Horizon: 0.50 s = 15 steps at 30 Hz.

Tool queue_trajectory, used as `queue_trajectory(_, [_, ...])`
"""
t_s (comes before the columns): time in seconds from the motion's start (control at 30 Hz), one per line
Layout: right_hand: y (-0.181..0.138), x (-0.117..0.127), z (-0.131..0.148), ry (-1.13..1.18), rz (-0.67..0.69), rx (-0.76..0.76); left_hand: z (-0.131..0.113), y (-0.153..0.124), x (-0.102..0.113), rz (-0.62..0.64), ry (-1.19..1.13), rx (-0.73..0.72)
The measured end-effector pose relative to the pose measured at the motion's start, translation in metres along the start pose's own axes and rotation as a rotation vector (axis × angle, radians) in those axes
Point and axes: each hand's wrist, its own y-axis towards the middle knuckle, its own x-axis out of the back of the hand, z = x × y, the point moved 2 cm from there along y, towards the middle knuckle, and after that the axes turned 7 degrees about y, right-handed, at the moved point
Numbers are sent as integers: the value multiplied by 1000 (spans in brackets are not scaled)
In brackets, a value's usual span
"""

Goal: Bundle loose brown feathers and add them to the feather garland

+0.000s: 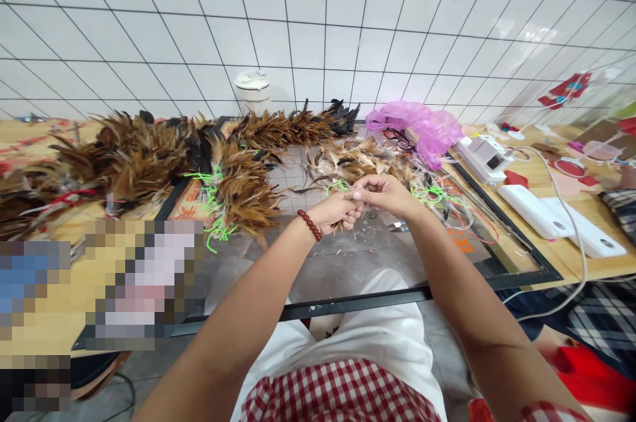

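My left hand (338,211), with a red bead bracelet (309,225) at the wrist, is closed over the glass-topped board. Brown feather tips stick out below its fingers. Against it my right hand (385,195) pinches with thumb and forefinger; what lies in that pinch is too small to make out. Just beyond both hands spreads a pile of loose tan feathers (362,158). Bright green strings (434,194) lie beside my right hand. To the left is a bunch of brown feathers (248,190) with green string ends (211,193).
Feather garlands (293,127) run along the back and left. A white lidded cup (253,91) stands by the tiled wall. Right of centre are a pink plastic bag (417,127), glasses (397,138), a white device (484,157), white power banks (561,216) and a cable. A black frame (358,303) edges the board.
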Motion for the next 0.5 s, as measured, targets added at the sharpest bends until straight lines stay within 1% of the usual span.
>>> queue_trajectory(0.07, [-1,3,1,-5,37,-43,-2,0,1,-28,-59,-38])
queue_trajectory(0.13, [-3,4,3,17,93,-75,-4,-2,1,-25,-134,-84])
queue_trajectory(0.23, [-3,5,5,110,105,-83,-7,-6,2,46,-186,-99])
queue_trajectory(0.3, [-3,4,6,197,70,-85,-7,-7,3,92,-169,-71])
queue_trajectory(0.37, [-3,3,5,263,47,-94,-6,-7,2,106,-129,-42])
queue_trajectory(0.43, [-3,3,4,274,44,-102,-4,-5,2,90,-69,-17])
queue_trajectory(0.5, [-1,3,1,227,49,-110,-2,-3,1,58,-6,-1])
